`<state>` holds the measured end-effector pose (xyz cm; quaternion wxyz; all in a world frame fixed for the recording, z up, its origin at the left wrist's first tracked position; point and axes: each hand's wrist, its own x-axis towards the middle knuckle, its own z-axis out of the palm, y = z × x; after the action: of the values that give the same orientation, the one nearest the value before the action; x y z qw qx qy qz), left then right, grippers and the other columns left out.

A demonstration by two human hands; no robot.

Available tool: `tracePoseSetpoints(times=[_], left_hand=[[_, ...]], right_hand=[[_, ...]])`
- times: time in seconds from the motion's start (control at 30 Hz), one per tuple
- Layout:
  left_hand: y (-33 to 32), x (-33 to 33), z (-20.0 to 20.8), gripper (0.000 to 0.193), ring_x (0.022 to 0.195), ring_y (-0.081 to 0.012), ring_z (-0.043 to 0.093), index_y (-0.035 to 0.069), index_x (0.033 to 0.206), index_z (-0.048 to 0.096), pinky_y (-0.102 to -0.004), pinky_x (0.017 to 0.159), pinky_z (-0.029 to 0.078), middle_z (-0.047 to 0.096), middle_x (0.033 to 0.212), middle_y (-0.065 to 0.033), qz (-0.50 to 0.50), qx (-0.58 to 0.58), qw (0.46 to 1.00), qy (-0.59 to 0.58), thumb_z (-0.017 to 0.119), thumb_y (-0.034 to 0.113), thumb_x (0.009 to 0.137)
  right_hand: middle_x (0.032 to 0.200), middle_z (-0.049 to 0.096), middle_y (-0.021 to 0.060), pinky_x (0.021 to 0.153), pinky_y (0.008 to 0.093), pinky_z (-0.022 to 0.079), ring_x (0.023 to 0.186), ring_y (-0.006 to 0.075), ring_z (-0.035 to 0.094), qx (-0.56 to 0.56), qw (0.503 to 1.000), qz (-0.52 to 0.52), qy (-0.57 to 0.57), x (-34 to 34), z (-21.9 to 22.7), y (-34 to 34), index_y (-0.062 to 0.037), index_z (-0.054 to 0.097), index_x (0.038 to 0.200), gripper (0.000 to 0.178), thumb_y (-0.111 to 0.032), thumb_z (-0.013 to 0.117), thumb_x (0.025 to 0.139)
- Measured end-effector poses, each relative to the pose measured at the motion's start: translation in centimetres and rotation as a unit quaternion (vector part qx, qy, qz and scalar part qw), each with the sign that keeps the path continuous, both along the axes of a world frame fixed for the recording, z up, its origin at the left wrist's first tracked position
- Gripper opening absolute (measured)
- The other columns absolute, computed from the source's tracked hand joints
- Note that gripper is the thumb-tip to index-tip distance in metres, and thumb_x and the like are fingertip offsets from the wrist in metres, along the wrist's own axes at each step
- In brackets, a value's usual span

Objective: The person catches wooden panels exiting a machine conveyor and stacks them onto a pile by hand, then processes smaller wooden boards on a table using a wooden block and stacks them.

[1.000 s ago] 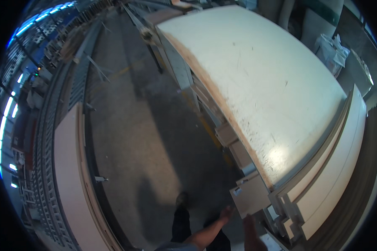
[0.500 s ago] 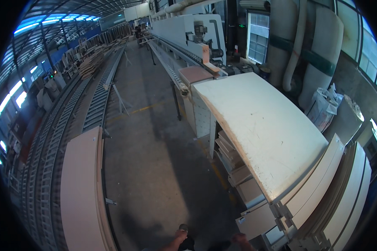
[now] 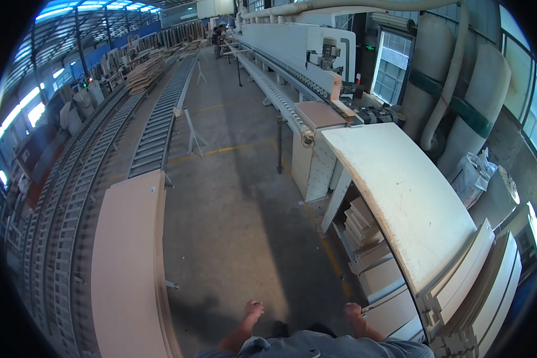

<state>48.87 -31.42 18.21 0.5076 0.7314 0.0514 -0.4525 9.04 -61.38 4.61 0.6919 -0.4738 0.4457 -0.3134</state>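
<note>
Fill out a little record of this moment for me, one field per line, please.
Left hand: curled, nothing visible in it, above the floor
Right hand: nothing visible in it, nearest the boards under the table
Left side: flat pinkish panels, stacked beside roller tracks
Right side: pale-topped table
Ahead: long white machine
Floor marking: yellow line

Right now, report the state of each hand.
Left hand: loosely closed, nothing visible in it.
Right hand: loosely closed, nothing visible in it, near a flat beige rectangular board.
</note>
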Motion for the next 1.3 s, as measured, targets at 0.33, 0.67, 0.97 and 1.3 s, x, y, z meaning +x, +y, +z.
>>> tracePoseSetpoints(times=[0.33,0.67,0.97,1.3], left_hand=[[-9.7,9.0,0.6,0.016,0.06,-0.02,0.064,0.005,0.093,0.061,-0.0313,0.051,0.051,0.066,0.078,-0.0084,0.042,-0.091,0.991,0.084,0.062,0.02,0.09],[-7.5,24.4,-6.6,0.018,0.056,-0.0188,0.061,-0.004,0.091,0.06,-0.0321,0.044,0.048,0.062,0.072,-0.0086,-0.062,-0.108,0.925,-0.358,0.064,0.013,0.088],[-4.2,38.4,-7.1,0.017,0.087,-0.024,0.069,0.018,0.093,0.071,-0.0385,0.067,0.055,0.07,0.096,-0.0074,-0.076,-0.026,0.992,0.101,0.066,0.026,0.078],[-14.7,64.4,-7.5,0.011,0.054,-0.0186,0.058,-0.004,0.087,0.063,-0.0309,0.045,0.046,0.061,0.068,-0.0087,0.078,-0.092,0.956,-0.267,0.062,0.006,0.083]], right_hand=[[0.058,0.057,0.0054,0.045,0.032,0.045,0.052,0.0196,0.055,-0.356,0.904,0.217,-0.093,8.9,-1.7,-7.1,-0.0123,0.059,0.055,0.024,-0.024,0.066,0.075],[0.063,0.058,0.0061,0.046,0.0326,0.045,0.052,0.0161,0.055,0.019,0.889,0.303,0.341,42.3,7.5,-18.7,-0.0075,0.065,0.074,0.004,-0.01,0.067,0.075],[0.067,0.058,0.0039,0.043,0.0288,0.043,0.053,0.0122,0.054,0.042,0.926,0.273,0.256,67.8,12.8,-23.2,-0.0051,0.063,0.095,0.019,-0.007,0.067,0.076],[0.073,0.064,0.009,0.047,0.0304,0.051,0.06,0.0164,0.063,0.151,0.908,0.263,0.29,78.4,13.6,-24.0,-0.0003,0.061,0.105,0.031,-0.002,0.074,0.077]])
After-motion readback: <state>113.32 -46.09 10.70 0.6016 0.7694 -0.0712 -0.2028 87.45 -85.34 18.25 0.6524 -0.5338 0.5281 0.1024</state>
